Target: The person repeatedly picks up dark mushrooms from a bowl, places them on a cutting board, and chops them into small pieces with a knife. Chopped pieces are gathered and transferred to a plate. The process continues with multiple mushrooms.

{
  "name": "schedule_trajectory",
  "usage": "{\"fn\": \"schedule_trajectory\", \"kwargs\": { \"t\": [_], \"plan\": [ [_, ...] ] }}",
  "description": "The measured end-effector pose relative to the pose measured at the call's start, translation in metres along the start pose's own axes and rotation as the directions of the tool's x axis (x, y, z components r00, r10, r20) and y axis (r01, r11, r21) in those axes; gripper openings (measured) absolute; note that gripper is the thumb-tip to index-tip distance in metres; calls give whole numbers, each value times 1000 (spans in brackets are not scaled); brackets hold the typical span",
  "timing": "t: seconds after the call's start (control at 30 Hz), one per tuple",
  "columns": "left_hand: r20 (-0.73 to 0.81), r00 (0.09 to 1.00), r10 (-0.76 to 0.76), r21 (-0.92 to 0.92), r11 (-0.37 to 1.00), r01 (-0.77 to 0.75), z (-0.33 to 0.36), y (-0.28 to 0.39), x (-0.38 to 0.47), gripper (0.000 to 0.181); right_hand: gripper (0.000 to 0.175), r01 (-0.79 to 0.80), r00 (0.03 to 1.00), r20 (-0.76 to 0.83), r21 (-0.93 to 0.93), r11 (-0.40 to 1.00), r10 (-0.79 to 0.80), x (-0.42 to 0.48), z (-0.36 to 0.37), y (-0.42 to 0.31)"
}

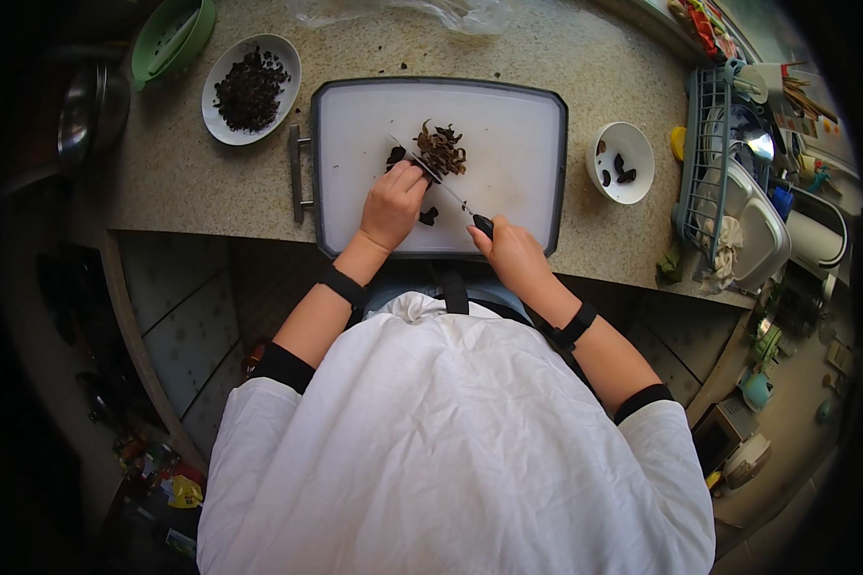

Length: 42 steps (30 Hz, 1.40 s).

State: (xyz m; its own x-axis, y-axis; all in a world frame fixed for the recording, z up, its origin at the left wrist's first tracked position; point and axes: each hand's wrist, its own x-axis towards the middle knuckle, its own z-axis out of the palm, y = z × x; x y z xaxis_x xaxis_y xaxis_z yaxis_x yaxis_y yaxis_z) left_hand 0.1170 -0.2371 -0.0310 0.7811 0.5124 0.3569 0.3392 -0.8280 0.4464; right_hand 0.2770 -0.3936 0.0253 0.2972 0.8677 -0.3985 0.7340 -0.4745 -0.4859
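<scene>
My right hand (512,251) is closed around the black handle of a kitchen knife (454,192), whose blade points up and left across a white cutting board (518,129) with a dark rim. At the blade, my left hand (395,200) presses dark pieces, perhaps mushroom or wood ear, onto the board with bent fingers. Just beyond the blade lies a small heap of brown sliced strips (442,149). One loose dark piece (428,215) rests between my hands. Another dark piece (395,154) shows past my left fingertips.
An oval white plate (212,108) of dark chopped bits and a green colander (200,36) stand at the left. To the right are a white bowl (640,133) holding several dark pieces and a blue-grey dish rack (690,180). A clear plastic bag (467,14) lies at the back.
</scene>
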Motion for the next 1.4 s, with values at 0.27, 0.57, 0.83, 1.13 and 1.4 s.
{"fn": "schedule_trajectory", "kwargs": {
  "t": [0.27, 0.57, 0.83, 1.13, 1.4],
  "plan": [
    [-141, 990, 0, -88, 996, -13, -17, 4, 6, 11, 50, -30, 1000, 1, 303, 952, 31, 14, 6, 6],
    [98, 933, -346, -109, 928, 356, -31, -25, 27, 10, 46, -61, 998, 35, 324, 944, 52, -4, -13, 17],
    [45, 991, 126, -44, 991, -124, -21, -13, 10, 13, 47, -27, 1000, -6, 214, 977, 29, -15, -12, 15],
    [-7, 984, 175, 105, 979, -174, -8, -14, -3, 14, 48, 69, 996, -51, 49, 996, -66, -9, -4, 6],
    [-10, 986, 167, 109, 980, -165, -3, -16, -8, 16, 48, 55, 998, -19, -15, 998, -55, -8, -11, 3]
  ]
}}
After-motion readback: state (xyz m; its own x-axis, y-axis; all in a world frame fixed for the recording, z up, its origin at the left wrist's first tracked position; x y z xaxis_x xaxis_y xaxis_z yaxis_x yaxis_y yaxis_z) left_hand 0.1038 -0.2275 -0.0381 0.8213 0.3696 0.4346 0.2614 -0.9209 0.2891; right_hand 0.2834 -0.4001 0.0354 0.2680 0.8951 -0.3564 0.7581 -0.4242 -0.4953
